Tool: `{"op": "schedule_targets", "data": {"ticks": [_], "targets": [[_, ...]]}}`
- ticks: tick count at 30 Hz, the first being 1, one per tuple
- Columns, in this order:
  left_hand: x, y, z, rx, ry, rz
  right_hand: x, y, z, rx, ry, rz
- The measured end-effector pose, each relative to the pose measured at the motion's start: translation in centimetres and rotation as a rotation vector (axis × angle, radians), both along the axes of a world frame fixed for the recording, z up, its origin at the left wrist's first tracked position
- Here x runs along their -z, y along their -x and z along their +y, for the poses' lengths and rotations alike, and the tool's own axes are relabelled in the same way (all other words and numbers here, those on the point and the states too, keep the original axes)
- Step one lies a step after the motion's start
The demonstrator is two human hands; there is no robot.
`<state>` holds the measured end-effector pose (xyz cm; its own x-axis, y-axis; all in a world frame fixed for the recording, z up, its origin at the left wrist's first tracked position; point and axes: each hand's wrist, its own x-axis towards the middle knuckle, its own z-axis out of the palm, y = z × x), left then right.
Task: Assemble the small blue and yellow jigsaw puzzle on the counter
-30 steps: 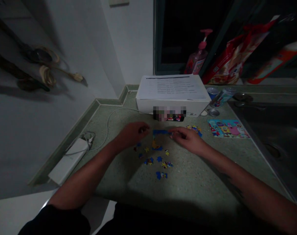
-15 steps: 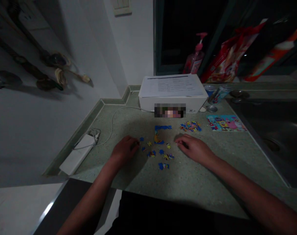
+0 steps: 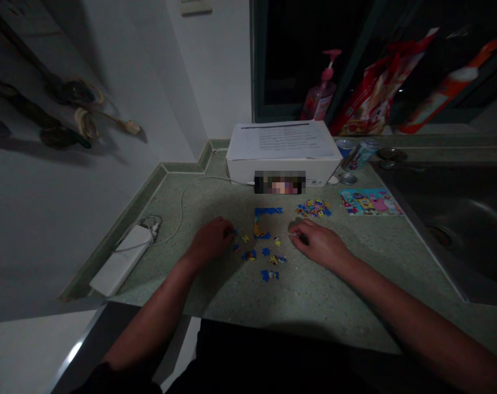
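My left hand (image 3: 212, 239) is closed, its fingertips at a small blue puzzle piece (image 3: 234, 232) at the left of the loose pieces. On the other side, my right hand (image 3: 317, 241) pinches a small pale puzzle piece (image 3: 293, 235), mostly hidden by the fingers. Between the hands lies a joined puzzle corner (image 3: 257, 221), blue and yellow, shaped like an open bracket. Loose pieces sit below it, among them a yellow piece (image 3: 277, 241), a blue piece (image 3: 265, 251) and a joined blue cluster (image 3: 269, 275). A heap of mixed pieces (image 3: 314, 208) lies beyond my right hand.
A white box (image 3: 283, 164) with a printed sheet stands at the back. A cartoon picture card (image 3: 370, 202) lies near the sink (image 3: 457, 219). Cans (image 3: 361, 155) stand behind it. On the left are a white power strip (image 3: 123, 260) and its cable (image 3: 181, 202).
My left fingers have moved onto the blue piece beside them. The right fingers have curled in, and a pale piece now shows at their tips. The whole view has shifted slightly.
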<state>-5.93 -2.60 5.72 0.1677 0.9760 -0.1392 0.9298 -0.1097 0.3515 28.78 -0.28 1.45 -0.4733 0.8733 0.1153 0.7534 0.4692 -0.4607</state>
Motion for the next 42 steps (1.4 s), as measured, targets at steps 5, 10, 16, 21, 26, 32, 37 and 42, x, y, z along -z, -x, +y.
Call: {"op": "schedule_targets", "data": {"ticks": [5,10,16,21,26,32,37,42], "targets": [[0.5,0.4,0.0,-0.014,0.001,-0.079,-0.3,0.2,0.0,0.01,0.022,-0.012],[0.8,0.5,-0.4,-0.029,-0.013,-0.138,-0.4,0.2,-0.1,0.01,0.02,-0.039],[1.3,-0.1,-0.7,-0.024,-0.021,-0.189,-0.1,-0.1,0.1,0.016,-0.029,-0.047],[0.3,-0.4,-1.0,-0.097,-0.012,-0.257,0.0,-0.1,0.1,0.025,-0.038,-0.042],[-1.9,-0.4,-2.3,-0.032,0.094,-0.291,0.0,0.0,0.0,0.04,-0.045,-0.042],[-2.6,-0.3,-4.4,0.035,0.21,-0.258,-0.5,0.3,0.0,0.029,-0.055,-0.092],[-2.2,-0.3,-5.0,0.003,0.106,-0.24,-1.0,0.5,-0.1,0.038,-0.03,-0.138],[-1.5,-0.9,-5.4,-0.026,0.046,-0.184,-0.7,0.3,-0.1,0.04,-0.03,-0.095]]}}
